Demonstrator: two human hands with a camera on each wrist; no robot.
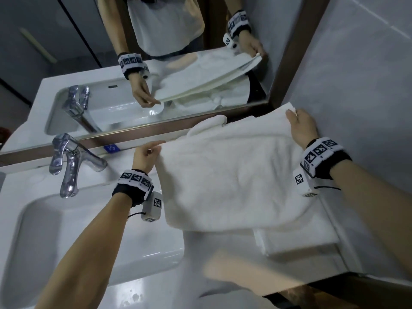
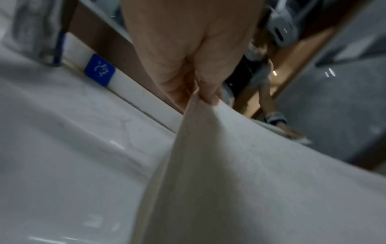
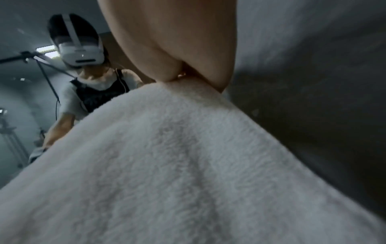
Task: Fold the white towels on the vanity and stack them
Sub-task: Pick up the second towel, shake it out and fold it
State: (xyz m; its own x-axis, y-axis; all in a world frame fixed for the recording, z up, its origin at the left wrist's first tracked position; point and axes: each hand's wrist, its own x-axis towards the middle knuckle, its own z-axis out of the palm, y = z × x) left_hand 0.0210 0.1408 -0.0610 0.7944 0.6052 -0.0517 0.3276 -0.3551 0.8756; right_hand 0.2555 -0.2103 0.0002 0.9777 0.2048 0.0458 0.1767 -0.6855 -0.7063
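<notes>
Your left hand [image 1: 146,155] pinches the near-left corner of the towel [image 1: 229,179] between thumb and fingers; the left wrist view shows the fingers [image 2: 208,85] closed on the doubled edge [image 2: 188,148]. Your right hand [image 1: 301,128] pinches the far-right corner, thumb on top, close to the grey wall [image 1: 356,74]; in the right wrist view the fingertips [image 3: 219,79] clamp the fluffy cloth [image 3: 167,165]. Both hands hold the towel raised and stretched between them, so it hangs in a wide sheet over the right part of the desk [image 1: 200,253], its lower edge sagging.

Under its near edge lies a folded towel [image 1: 296,239], flat on the desk by the wall. Behind the held towel, against the mirror frame, another towel [image 1: 209,124] lies bunched up.

To the left of your hands is the sink [image 1: 78,230], sunk into the desk, with the chrome tap [image 1: 69,163] at its back. A small blue tag [image 1: 111,148] sits on the ledge below the mirror [image 1: 133,63], just beside your left hand. The mirror shows your two hands and the towel again. Each wrist carries a band with black-and-white markers [image 1: 136,178] and a small white camera block [image 1: 152,207].
</notes>
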